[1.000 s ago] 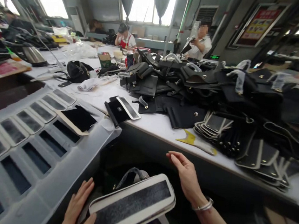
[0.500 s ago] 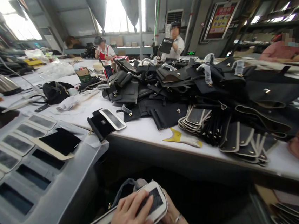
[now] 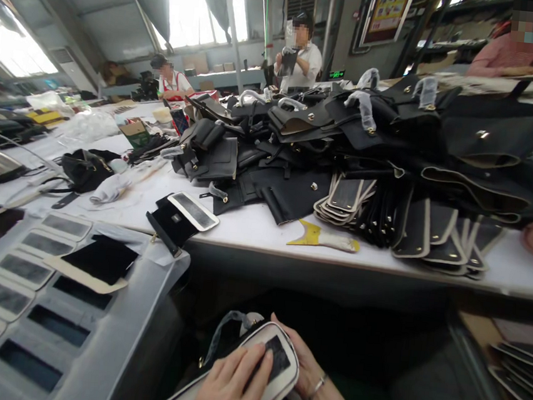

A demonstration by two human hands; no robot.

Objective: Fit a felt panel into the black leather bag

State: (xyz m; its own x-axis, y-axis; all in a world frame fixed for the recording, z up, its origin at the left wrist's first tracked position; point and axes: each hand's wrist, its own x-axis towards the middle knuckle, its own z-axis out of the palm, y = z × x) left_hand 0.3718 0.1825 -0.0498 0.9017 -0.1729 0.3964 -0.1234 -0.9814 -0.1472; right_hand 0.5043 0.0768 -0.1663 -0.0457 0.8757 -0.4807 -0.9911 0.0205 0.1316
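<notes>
A handbag [image 3: 260, 334] with a pale, black-edged panel is tilted in my lap below the table edge. Set into its rounded end is a dark rectangular insert [image 3: 281, 354]. My left hand [image 3: 234, 382] lies over this panel, fingers bent across the dark insert and thumb by the near edge. Around the far right edge wraps my right hand [image 3: 305, 361], a bracelet on its wrist; its fingers are partly hidden behind the bag. A plastic-wrapped handle [image 3: 224, 331] with gold hardware arches from the bag's far side. The lower part of the bag is out of frame.
At left, a grey tray [image 3: 128, 337] bears white-rimmed panels and a black flap piece [image 3: 105, 260]. On the white table [image 3: 239, 238] lie an open black bag [image 3: 175, 219], a yellow tool [image 3: 310, 234], stacked flaps [image 3: 425, 240] and heaped black bags [image 3: 296, 184]. Several co-workers sit beyond.
My right hand has come higher around the bag's far edge, so more of its back and fingers shows. My left hand stays on the panel. The view has shifted slightly.
</notes>
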